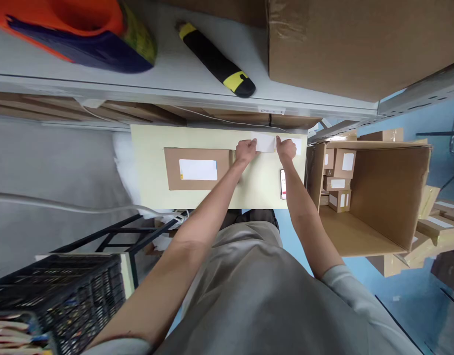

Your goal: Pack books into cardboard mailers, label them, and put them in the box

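Note:
Between my two hands is a white paper label (265,142), near the far edge of the pale table (149,172). My left hand (245,150) pinches its left end. At its right end my right hand (286,149) is closed, thumb pointing up. Another white paper piece (297,145) shows just right of that hand. To the left lies a flat cardboard box (197,185) with a white label (198,169) on its top. A phone (283,183) with a lit screen lies beside my right forearm.
Above the table runs a shelf (168,84) holding a black-and-yellow utility knife (215,59), an orange-and-blue tape dispenser (82,42) and a large carton (360,44). At right, an open carton (382,197) contains several small labelled boxes. A black crate (86,296) stands at lower left.

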### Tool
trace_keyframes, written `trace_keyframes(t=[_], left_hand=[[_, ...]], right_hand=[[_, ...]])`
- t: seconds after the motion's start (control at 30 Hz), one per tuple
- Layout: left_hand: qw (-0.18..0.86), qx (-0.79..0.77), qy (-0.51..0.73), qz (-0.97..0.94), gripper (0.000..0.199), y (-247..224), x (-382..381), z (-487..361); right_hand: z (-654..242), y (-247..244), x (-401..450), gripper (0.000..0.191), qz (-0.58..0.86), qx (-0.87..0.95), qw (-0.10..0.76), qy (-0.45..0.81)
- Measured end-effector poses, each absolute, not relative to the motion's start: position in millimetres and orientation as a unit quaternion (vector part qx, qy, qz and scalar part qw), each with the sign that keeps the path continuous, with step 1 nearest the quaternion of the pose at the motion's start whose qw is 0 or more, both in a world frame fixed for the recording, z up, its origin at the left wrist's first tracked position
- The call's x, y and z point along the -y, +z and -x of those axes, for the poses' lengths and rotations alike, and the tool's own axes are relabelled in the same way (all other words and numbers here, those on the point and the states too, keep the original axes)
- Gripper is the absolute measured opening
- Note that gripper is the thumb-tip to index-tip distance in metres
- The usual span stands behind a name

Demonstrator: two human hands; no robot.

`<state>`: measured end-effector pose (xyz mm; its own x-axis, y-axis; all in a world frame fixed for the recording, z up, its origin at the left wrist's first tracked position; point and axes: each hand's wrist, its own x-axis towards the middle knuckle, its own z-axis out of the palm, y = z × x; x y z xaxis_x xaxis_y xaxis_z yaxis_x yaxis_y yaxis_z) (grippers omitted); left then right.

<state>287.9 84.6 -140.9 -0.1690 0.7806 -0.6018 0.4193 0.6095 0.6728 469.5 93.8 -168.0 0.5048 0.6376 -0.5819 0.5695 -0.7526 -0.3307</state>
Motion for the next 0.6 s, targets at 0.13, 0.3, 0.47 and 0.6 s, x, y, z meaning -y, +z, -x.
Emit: trace_keyframes(t=[0.13, 0.3, 0.47, 0.6], left_hand=[[0.524, -0.739, 0.17, -0.387, 0.047, -133, -87, -288], [0.53, -0.738, 0.185, -0.375, 0.046, -134, -93, -288], [0.523, -0.736, 0.218, -0.37, 0.048, -143, -92, -288], [0.52, -0.738, 0.227, -0.365, 0.05, -148, -82, -287]], right_hand=[[-470, -160, -98, 0.059, 0.863, 0.356, 0.015, 0.359], [-468, -155, -100, 0.06, 0.869, 0.351, 0.006, 0.348], [-470, -153, -102, 0.058, 0.864, 0.348, 0.002, 0.364], [-468, -152, -103, 0.059, 0.868, 0.347, 0.0, 0.354]])
